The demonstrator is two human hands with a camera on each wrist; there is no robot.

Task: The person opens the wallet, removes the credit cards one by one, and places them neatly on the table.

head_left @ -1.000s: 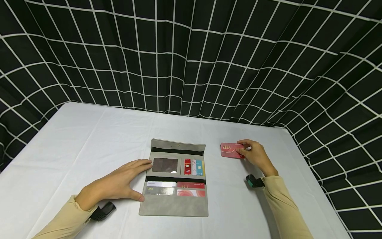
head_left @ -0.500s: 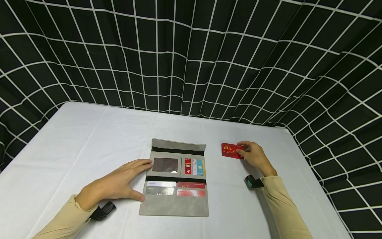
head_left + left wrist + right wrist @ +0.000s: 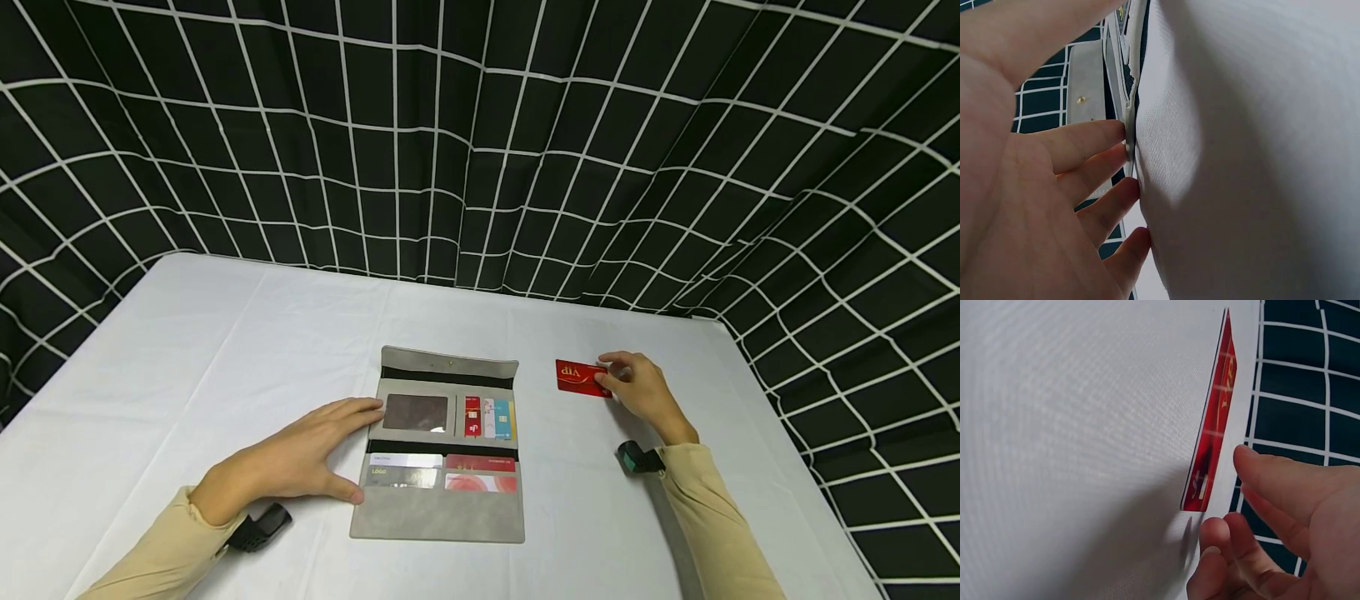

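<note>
A grey wallet lies unfolded on the white table, with several cards in its slots and a dark clear-window pocket. My left hand rests beside it, fingers extended and spread, fingertips and thumb at its left edge. In the left wrist view those fingers reach the wallet's rim. To the right, a red VIP card lies flat on the cloth. My right hand is at the card's right end; in the right wrist view its loosely bent fingers stand just off the card, gripping nothing.
White cloth covers the table. A black curtain with a white grid hangs behind it and along the right side. Each wrist carries a small dark camera, the left one close to the cloth.
The red VIP card, earlier slightly raised and pale with glare in my right hand, now lies flat on the cloth. My right fingers have eased off it. The left hand stays put.
</note>
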